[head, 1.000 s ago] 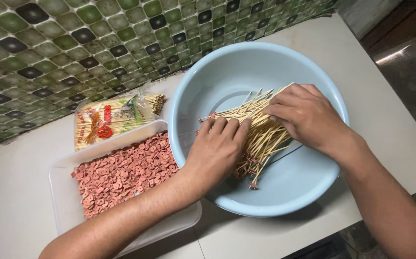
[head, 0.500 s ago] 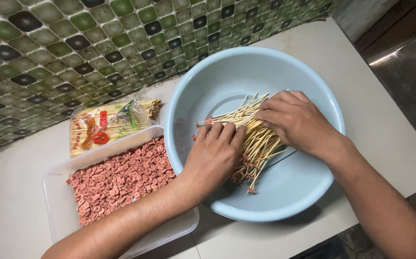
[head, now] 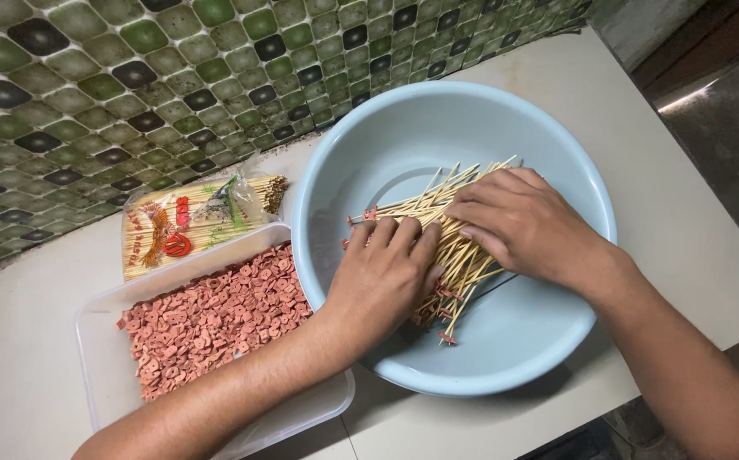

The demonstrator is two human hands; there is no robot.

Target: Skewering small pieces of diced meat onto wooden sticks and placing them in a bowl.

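Note:
A light blue round basin stands on a pale counter and holds a heap of thin bamboo skewers, some with small pink pieces on them. My left hand lies palm down on the left part of the heap, fingers together. On the right part of the heap rests my right hand, its fingers curled over the sticks. Both hands press on the skewers inside the basin.
A clear plastic tray full of small pink sliced sausage pieces sits left of the basin. Behind it lies an opened packet of bamboo skewers. A green tiled wall runs along the back; the counter edge is at right.
Both hands stay on the skewers in the basin with only slight shifts; the view has drifted a little.

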